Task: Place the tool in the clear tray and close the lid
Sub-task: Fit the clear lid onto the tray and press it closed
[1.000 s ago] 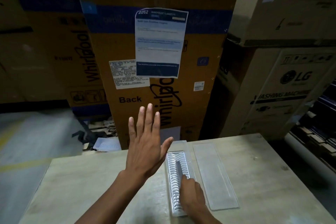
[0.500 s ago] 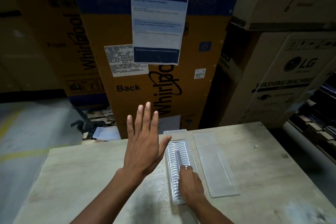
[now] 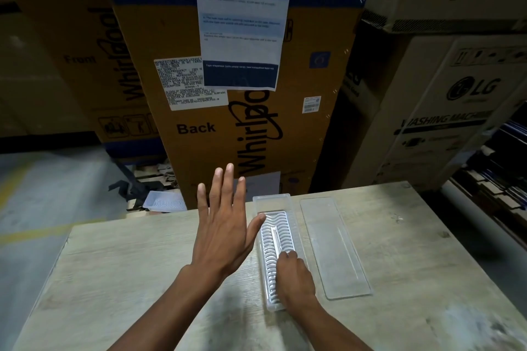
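Right hand [image 3: 293, 273] sits curled in the clear tray [image 3: 275, 253], grip unclear; lid [image 3: 333, 248] lies lengthwise just right of it. Left hand [image 3: 222, 225] hovers spread, empty.

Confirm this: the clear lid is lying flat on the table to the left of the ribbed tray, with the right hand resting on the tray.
Not quite. The head view shows the clear lid lying flat on the table to the right of the ribbed tray. The right hand does rest on the tray.

- Clear tray [image 3: 273, 202]: near end hidden under right hand [image 3: 295, 276].
- Posted sheet [image 3: 242, 23]: body text too blurred to read.
- Table [image 3: 413, 251]: near edge cut off.
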Demonstrator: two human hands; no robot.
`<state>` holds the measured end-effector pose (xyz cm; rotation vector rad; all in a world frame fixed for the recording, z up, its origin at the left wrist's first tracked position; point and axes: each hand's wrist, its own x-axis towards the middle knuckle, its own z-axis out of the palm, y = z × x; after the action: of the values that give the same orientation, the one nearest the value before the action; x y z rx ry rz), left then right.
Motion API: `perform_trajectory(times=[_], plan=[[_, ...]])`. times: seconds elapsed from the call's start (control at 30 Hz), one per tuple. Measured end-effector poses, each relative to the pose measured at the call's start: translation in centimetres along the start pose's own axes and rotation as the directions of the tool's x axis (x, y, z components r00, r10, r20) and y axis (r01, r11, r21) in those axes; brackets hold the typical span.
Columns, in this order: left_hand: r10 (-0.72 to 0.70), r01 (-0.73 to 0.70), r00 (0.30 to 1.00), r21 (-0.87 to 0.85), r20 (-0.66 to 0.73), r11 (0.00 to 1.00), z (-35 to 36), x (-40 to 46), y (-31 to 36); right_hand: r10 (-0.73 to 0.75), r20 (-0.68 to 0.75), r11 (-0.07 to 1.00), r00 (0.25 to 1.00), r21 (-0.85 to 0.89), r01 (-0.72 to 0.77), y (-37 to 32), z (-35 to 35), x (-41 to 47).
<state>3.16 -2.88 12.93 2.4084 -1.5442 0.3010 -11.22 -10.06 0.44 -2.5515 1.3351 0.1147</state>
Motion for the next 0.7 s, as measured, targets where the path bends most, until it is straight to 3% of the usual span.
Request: perform_trajectory(times=[0.13, 0.23, 0.3, 0.43, 0.57, 0.7], plan=[[-0.013, 0.013, 1.000, -0.015, 0.022, 1.000, 0.8, -0.3, 0.1, -0.006, -0.194, 0.978, 0.981, 0.205, 0.046, 0.1, -2.7, -0.1], [-0.018, 0.020, 0.999, -0.032, 0.051, 0.999, 1.8, -0.4, 0.5, 0.138, -0.363, 0.921, 0.921, 0.390, 0.016, 2.3, -5.1, 1.0], [-0.016, 0.021, 0.997, -0.057, 0.079, 0.998, 2.5, -0.6, 1.1, 0.215, -0.383, 0.906, 0.898, 0.422, -0.037, 4.7, -5.8, 1.8], [-0.002, 0.017, 0.992, -0.117, 0.127, 0.993, 3.3, -1.1, 2.4, 0.206, -0.204, 0.957, 0.957, 0.246, -0.153, 9.4, -4.1, 2.0], [0.001, 0.028, 0.985, -0.170, 0.172, 0.985, 3.8, -1.4, 3.4, 0.176, -0.006, 0.982, 0.984, 0.075, -0.175, 11.0, -1.5, 1.1], [-0.008, 0.053, 0.978, -0.213, 0.209, 0.976, 4.0, -1.7, 3.5, 0.191, 0.034, 0.981, 0.981, 0.015, -0.192, 10.8, -0.5, 0.6]])
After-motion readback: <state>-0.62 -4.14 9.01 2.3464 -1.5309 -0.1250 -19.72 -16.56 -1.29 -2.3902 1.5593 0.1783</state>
